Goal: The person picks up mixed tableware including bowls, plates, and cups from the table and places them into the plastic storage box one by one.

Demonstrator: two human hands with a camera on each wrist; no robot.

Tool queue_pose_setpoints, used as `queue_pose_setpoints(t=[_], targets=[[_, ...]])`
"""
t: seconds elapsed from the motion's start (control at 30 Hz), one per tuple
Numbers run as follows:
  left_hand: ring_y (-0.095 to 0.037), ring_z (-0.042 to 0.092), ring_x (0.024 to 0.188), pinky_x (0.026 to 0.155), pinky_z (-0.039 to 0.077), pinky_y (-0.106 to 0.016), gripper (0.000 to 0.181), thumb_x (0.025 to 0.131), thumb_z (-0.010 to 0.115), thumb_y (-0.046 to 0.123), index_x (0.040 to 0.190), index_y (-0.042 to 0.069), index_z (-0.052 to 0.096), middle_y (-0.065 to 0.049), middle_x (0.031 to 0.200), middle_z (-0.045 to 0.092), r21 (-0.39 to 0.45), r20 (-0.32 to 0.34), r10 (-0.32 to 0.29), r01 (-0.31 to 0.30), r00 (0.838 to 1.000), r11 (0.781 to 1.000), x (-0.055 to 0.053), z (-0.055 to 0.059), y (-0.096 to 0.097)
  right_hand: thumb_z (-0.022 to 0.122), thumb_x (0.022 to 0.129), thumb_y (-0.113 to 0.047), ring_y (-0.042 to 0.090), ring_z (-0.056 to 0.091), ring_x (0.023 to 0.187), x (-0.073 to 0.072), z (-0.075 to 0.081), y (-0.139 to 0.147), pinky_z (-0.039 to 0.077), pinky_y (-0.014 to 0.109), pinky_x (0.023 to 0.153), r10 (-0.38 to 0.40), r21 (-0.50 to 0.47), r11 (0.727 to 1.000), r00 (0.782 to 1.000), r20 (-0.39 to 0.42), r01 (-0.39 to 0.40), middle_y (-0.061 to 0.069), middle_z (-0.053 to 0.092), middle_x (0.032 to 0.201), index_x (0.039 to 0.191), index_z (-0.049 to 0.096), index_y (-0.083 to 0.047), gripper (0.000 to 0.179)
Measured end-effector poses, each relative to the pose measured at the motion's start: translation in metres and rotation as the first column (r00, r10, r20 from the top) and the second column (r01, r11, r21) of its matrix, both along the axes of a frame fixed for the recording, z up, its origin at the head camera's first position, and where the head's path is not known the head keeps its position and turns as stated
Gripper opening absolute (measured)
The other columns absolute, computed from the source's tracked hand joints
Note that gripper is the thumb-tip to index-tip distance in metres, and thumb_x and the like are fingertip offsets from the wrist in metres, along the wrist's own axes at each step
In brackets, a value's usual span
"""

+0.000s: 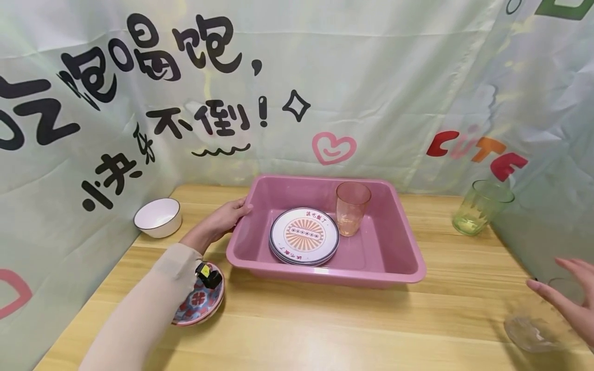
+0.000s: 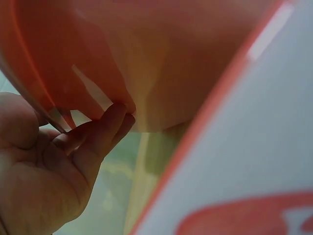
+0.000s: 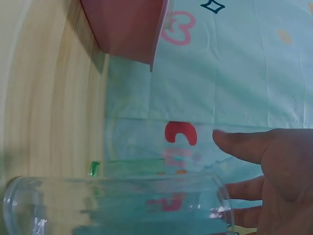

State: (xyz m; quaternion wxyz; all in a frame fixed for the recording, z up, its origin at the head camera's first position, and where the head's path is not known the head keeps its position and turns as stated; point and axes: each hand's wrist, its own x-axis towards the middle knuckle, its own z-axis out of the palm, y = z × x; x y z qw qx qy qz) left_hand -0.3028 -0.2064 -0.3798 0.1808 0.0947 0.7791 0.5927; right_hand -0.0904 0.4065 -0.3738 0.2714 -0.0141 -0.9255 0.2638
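Note:
With its thumb over the left rim and its fingers under the outside, my left hand (image 1: pixel 226 219) grips a pink plastic tub (image 1: pixel 325 275). In the tub lies a stack of white printed plates (image 1: pixel 304 235), with an amber drinking glass (image 1: pixel 353 207) upright to their right. Far to the right, my right hand (image 1: pixel 574 304) is spread beside a clear glass (image 1: pixel 533 330). The right wrist view shows the thumb raised and the fingers at the mouth of that clear glass (image 3: pixel 122 203); whether they touch it I cannot tell.
A green glass (image 1: pixel 480 208) stands at the back right near the fabric wall. At the back left is a white bowl (image 1: pixel 159 218). Patterned dishes (image 1: pixel 204 299) sit partly under my left forearm. Printed fabric (image 1: pixel 394 93) encloses the wooden table (image 1: pixel 297 330) behind and at the sides.

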Motion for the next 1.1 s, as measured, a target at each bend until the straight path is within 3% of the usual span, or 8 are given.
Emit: queue_pose_setpoints(t=[0.37, 0.53, 0.73, 0.77, 0.83, 0.93, 1.0, 1.1], targets=[[-0.046, 0.052, 0.119, 0.096, 0.048, -0.052, 0.052, 0.108, 0.034, 0.024, 0.156, 0.006, 0.021, -0.033, 0.134, 0.048, 0.016, -0.008, -0.008, 0.008, 1.0, 1.0, 0.0, -0.003, 0.002, 0.078, 0.081, -0.036, 0.057, 0.005, 0.139, 0.009, -0.022, 0.023, 0.001, 0.066, 0.112, -0.11, 0.019, 0.994, 0.988, 0.107, 0.108, 0.041, 0.009, 0.15, 0.144, 0.024, 0.014, 0.097], [-0.046, 0.052, 0.118, 0.096, 0.048, -0.053, 0.052, 0.108, 0.035, 0.024, 0.155, 0.006, 0.022, -0.032, 0.134, 0.049, 0.014, -0.005, -0.007, 0.007, 1.0, 1.0, 0.0, -0.003, 0.002, 0.083, 0.076, -0.037, 0.057, -0.002, 0.139, 0.014, -0.028, 0.025, 0.0, 0.07, 0.109, -0.111, -0.016, 0.993, 0.979, 0.169, 0.116, 0.038, 0.0, 0.153, 0.152, 0.009, 0.005, 0.115], [-0.046, 0.053, 0.118, 0.095, 0.049, -0.051, 0.052, 0.108, 0.035, 0.024, 0.155, 0.007, 0.023, -0.032, 0.133, 0.049, 0.011, -0.006, -0.004, 0.004, 1.0, 1.0, 0.001, -0.002, 0.002, 0.085, 0.074, -0.032, 0.06, 0.004, 0.137, 0.014, -0.031, 0.023, 0.004, 0.07, 0.109, -0.1, -0.074, 0.991, 0.978, 0.182, 0.115, 0.042, 0.002, 0.15, 0.153, 0.003, 0.003, 0.12], [-0.046, 0.053, 0.118, 0.095, 0.049, -0.051, 0.052, 0.108, 0.035, 0.024, 0.155, 0.007, 0.022, -0.032, 0.133, 0.049, 0.012, -0.008, -0.004, 0.004, 1.0, 1.0, 0.001, -0.002, 0.002, 0.086, 0.074, -0.031, 0.061, 0.005, 0.136, 0.014, -0.032, 0.023, 0.004, 0.068, 0.111, -0.091, -0.089, 0.99, 0.979, 0.183, 0.109, 0.045, 0.003, 0.148, 0.153, 0.002, 0.003, 0.12], [-0.045, 0.053, 0.118, 0.094, 0.049, -0.051, 0.052, 0.108, 0.035, 0.024, 0.155, 0.007, 0.022, -0.032, 0.133, 0.049, 0.012, -0.01, -0.003, 0.003, 1.0, 1.0, 0.002, -0.002, 0.002, 0.085, 0.076, -0.025, 0.061, 0.007, 0.135, 0.013, -0.035, 0.023, 0.009, 0.043, 0.119, -0.054, -0.138, 0.987, 0.983, 0.177, 0.079, 0.048, 0.005, 0.145, 0.155, 0.0, 0.0, 0.118], [-0.045, 0.053, 0.118, 0.094, 0.049, -0.051, 0.052, 0.108, 0.035, 0.024, 0.156, 0.007, 0.021, -0.032, 0.134, 0.048, 0.013, -0.013, -0.001, 0.001, 1.0, 1.0, 0.002, -0.003, 0.002, 0.083, 0.078, -0.014, 0.06, 0.008, 0.135, 0.012, -0.038, 0.023, 0.011, 0.006, 0.104, 0.005, -0.216, 0.976, 0.987, 0.163, 0.031, 0.051, 0.005, 0.143, 0.157, -0.003, -0.008, 0.117], [-0.045, 0.053, 0.118, 0.094, 0.049, -0.051, 0.052, 0.108, 0.035, 0.024, 0.156, 0.008, 0.021, -0.032, 0.134, 0.048, 0.012, -0.012, 0.003, -0.002, 1.0, 1.0, 0.001, -0.003, 0.002, 0.081, 0.08, -0.01, 0.046, 0.007, 0.141, 0.011, -0.04, 0.023, 0.009, -0.005, 0.089, 0.026, -0.251, 0.968, 0.986, 0.162, 0.016, 0.051, 0.004, 0.144, 0.157, -0.007, -0.013, 0.117], [-0.045, 0.052, 0.119, 0.095, 0.049, -0.051, 0.052, 0.108, 0.035, 0.024, 0.156, 0.008, 0.022, -0.032, 0.135, 0.048, 0.013, -0.009, 0.007, -0.007, 1.0, 1.0, 0.001, -0.002, 0.002, 0.08, 0.082, -0.009, 0.008, 0.011, 0.141, 0.01, -0.042, 0.023, 0.009, -0.002, 0.097, 0.025, -0.281, 0.96, 0.985, 0.168, 0.024, 0.039, 0.015, 0.15, 0.156, -0.008, -0.014, 0.115]])
